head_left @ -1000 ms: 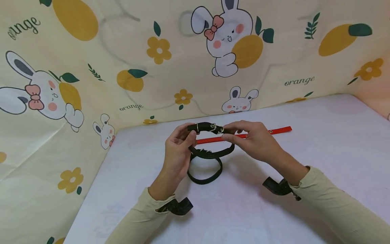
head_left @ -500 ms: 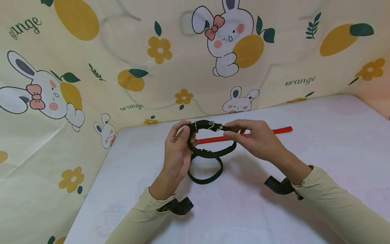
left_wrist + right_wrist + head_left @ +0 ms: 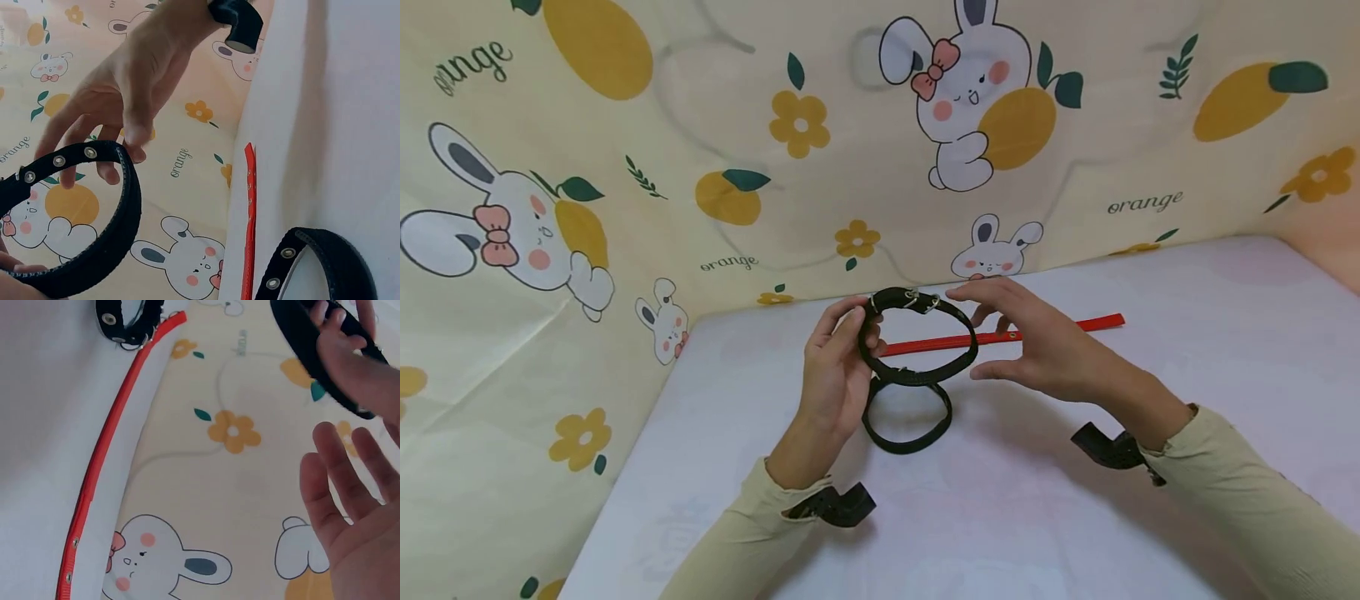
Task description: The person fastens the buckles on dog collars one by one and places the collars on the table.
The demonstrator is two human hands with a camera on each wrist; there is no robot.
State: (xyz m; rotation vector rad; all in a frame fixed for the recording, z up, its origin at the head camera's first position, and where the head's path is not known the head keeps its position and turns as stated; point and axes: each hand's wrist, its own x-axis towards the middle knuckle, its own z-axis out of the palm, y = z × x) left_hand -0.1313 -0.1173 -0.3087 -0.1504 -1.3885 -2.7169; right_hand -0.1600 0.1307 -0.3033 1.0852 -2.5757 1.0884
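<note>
In the head view my left hand [image 3: 837, 375] grips a buckled black collar [image 3: 891, 298] by its left side, holding the loop up above the table. The thumb lies in front of the strap. Metal eyelets show along this collar [image 3: 59, 161] in the left wrist view. My right hand [image 3: 1048, 346] is just to the right of the loop, fingers and thumb spread, with nothing between them. In the right wrist view its fingers [image 3: 340, 472] are straight and apart from the collar. Below, a second black collar [image 3: 904, 448] forms a ring on the table.
A red strap [image 3: 1097, 323] with metal eyelets lies across the white table [image 3: 1000, 517], behind the hands. A cloth wall [image 3: 820, 192] printed with rabbits and oranges rises at the table's back and left. Both wrists carry black camera mounts.
My right hand has let go of the buckle end of the held collar, spread its fingers and drawn slightly right. The collar loop has turned to face me more; my left hand keeps its grip.
</note>
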